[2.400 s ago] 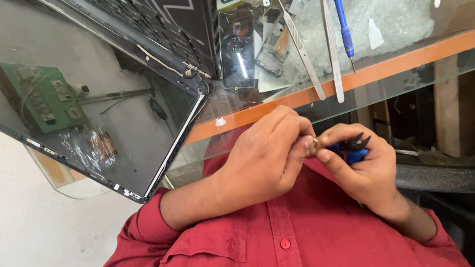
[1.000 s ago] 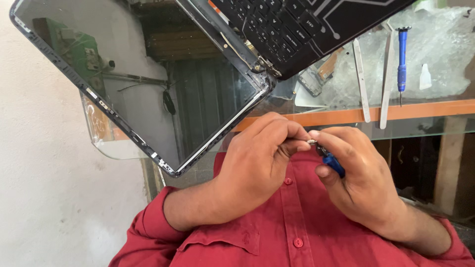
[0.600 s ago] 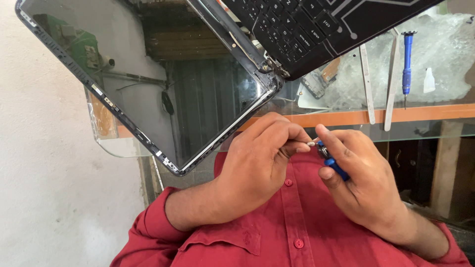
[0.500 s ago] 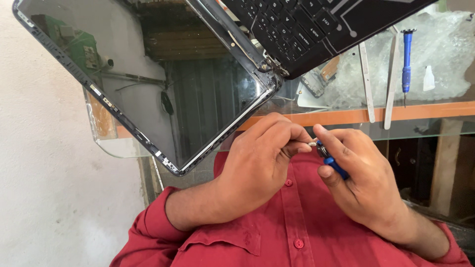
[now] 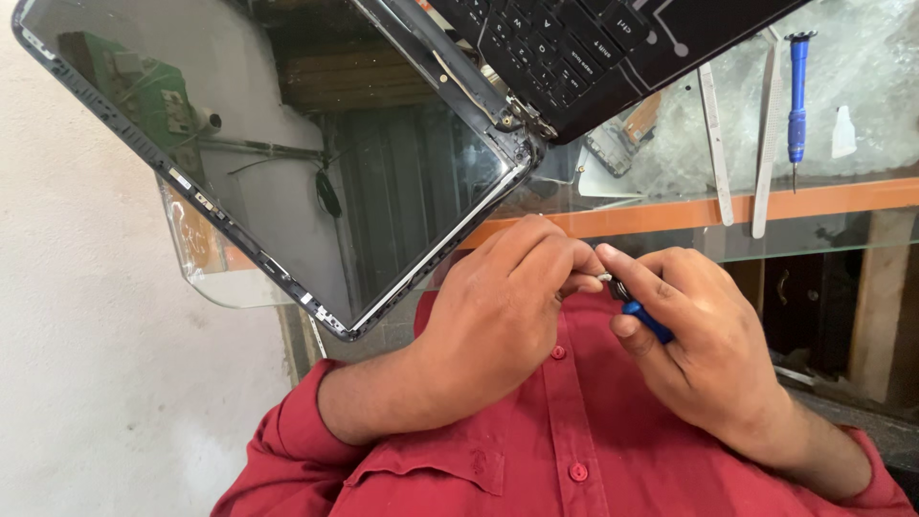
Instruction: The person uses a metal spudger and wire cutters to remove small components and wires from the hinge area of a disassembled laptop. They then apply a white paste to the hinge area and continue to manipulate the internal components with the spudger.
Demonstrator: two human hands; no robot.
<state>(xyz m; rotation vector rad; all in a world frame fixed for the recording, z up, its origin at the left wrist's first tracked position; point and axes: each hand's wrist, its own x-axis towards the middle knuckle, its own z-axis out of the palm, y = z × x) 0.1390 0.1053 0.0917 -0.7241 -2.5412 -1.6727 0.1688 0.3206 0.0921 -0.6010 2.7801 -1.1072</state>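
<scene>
Head view showed the right hand (image 5: 713, 354) gripping a small blue-handled screwdriver (image 5: 643, 314), the left hand (image 5: 507, 306) pinching its silvery tip.

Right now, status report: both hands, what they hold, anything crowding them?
Left hand closed, pinching a small part at its fingertips. Right hand gripping small blue-handled tool, tip at that part. Open laptop on glass counter just beyond, not touching.

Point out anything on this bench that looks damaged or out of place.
The open laptop looks part-dismantled: a green circuit board and loose wires show where its screen would be. It also hangs past the edge of the glass table. Both hands hold a small blue tool.
</scene>
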